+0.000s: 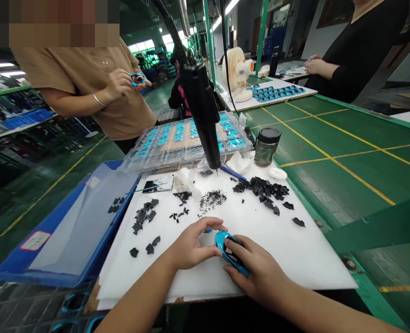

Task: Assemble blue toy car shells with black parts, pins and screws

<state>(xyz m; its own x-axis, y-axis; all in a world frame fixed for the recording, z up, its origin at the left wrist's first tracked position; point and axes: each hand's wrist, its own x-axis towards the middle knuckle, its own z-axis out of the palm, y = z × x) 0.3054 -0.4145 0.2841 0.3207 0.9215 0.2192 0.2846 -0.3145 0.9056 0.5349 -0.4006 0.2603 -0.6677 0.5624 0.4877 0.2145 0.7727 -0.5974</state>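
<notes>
The left hand (191,245) and right hand (260,273) grasped a glossy blue car-shaped shell (221,241) from both sides, near the near edge of the white board (295,249), with black plastic fragments (260,188) beyond.

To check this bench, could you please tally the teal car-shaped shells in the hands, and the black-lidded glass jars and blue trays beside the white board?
Teal car-shaped shell: 1
Black-lidded glass jar: 1
Blue tray: 1
Total: 3
</notes>
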